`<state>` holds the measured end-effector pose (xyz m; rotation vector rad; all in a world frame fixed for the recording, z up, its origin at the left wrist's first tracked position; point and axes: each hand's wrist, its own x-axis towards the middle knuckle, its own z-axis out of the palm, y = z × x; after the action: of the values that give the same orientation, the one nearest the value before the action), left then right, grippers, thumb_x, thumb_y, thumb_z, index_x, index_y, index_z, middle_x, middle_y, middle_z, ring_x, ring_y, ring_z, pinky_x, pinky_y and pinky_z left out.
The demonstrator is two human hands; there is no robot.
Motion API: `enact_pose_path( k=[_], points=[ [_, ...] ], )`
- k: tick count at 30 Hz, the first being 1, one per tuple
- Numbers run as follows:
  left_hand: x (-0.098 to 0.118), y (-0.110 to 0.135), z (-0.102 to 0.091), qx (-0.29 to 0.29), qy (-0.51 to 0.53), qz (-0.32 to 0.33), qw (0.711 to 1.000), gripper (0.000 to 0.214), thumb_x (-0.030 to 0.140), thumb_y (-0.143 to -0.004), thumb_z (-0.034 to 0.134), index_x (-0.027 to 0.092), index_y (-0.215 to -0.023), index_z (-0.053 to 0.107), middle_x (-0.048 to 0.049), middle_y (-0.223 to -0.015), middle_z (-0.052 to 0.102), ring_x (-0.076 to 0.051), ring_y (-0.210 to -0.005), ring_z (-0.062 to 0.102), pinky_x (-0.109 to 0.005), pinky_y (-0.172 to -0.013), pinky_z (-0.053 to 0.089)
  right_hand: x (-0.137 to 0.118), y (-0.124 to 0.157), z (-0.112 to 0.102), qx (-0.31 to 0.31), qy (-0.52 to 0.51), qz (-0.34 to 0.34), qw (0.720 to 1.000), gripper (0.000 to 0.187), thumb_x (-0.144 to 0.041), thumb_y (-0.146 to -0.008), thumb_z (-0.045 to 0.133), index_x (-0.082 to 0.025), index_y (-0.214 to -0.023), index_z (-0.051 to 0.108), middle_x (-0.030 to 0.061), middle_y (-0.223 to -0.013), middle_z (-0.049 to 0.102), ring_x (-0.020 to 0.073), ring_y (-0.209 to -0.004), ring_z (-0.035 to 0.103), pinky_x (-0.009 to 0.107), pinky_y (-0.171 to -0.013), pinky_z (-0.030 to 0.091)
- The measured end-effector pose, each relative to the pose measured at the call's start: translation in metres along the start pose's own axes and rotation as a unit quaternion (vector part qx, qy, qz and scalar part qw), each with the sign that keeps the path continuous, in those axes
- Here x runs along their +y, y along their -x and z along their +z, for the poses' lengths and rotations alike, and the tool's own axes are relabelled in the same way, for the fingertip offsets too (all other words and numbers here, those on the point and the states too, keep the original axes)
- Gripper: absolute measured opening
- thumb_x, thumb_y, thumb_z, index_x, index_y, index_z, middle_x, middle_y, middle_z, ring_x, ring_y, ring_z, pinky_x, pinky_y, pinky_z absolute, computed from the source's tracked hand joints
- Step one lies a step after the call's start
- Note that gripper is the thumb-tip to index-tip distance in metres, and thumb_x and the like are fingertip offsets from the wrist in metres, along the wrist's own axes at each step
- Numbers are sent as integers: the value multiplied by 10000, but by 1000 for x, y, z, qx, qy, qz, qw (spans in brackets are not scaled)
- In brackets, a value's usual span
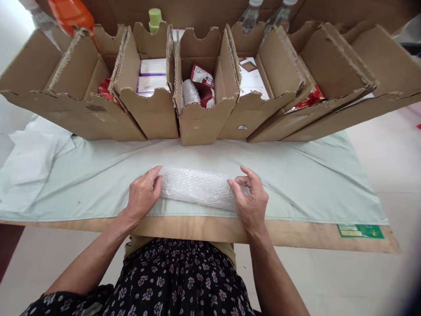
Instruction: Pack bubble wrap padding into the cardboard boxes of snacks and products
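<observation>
A long flat strip of bubble wrap [197, 186] lies across the cloth near the table's front edge. At its left end, my left hand [144, 189] pinches the wrap between thumb and fingers. My right hand [250, 195] is at the other end, thumb over the wrap, with its fingers curved and apart from the thumb. Whether anything is inside the strip cannot be made out.
Cardboard bins [200, 127] stand in a row along the back, holding white boxes [153, 74], red packets [205, 79] and other goods. Bottles [251, 17] rise behind them. Loose wrap sheets [31, 158] lie at the left on the pale green cloth [312, 184]. A green card [360, 231] is at the right front edge.
</observation>
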<state>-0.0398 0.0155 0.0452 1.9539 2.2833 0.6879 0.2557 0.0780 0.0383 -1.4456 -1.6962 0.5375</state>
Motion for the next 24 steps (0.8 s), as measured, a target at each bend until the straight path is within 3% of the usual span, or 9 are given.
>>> enact_pose_path(
  k=[4,11,15,17,20,22,24],
  points=[
    [0,-2,9,29,-66,54,996,305,243,-1006,481,176,-1197,709,-70,-920,820,-214,-730,746,-302,-726,542,7,3,-3,-83,19,37,996,651,-512,-925,685,-216,-1477,506,65,-1002,738,233,-883,681,396,-824,549],
    [-2,-4,14,51,-101,82,990,280,212,-1030,481,153,-1176,712,-70,-831,792,-230,-701,718,-337,-738,513,11,10,10,-18,126,-60,990,377,-316,-1024,579,-225,-1389,597,36,-890,726,202,-793,635,395,-865,505],
    [-7,-3,14,36,-103,58,992,289,242,-1033,490,146,-1215,693,-80,-825,758,-249,-747,709,-369,-772,511,20,0,11,-38,205,-111,972,342,-341,-1038,573,-192,-1342,626,83,-960,746,249,-861,656,414,-822,466],
    [-5,-1,9,39,-97,45,994,335,305,-1033,531,138,-1299,647,-122,-949,753,-277,-862,715,-396,-814,521,18,-1,1,-12,238,-128,963,360,-365,-1031,590,-200,-1350,613,127,-1120,738,288,-980,667,432,-843,466],
    [9,9,-5,66,-79,58,993,535,363,-1010,600,157,-1492,492,-223,-1329,644,-367,-1200,642,-490,-974,510,1,9,-14,16,229,-161,960,411,-290,-1025,600,-261,-1431,544,143,-1305,684,314,-1141,661,462,-919,494],
    [21,19,-10,32,-63,112,991,642,360,-1003,611,229,-1584,372,-223,-1569,469,-408,-1436,476,-572,-1130,417,-15,20,-14,-47,196,-200,959,462,-243,-1023,585,-283,-1476,503,142,-1381,656,311,-1233,640,475,-971,511],
    [30,29,-8,-52,-55,178,981,642,366,-1010,594,288,-1598,350,-172,-1673,367,-409,-1551,332,-636,-1238,265,-25,31,-6,-151,177,-253,939,437,-262,-1034,565,-270,-1468,519,131,-1463,618,303,-1334,593,478,-1030,507]
  ],
)
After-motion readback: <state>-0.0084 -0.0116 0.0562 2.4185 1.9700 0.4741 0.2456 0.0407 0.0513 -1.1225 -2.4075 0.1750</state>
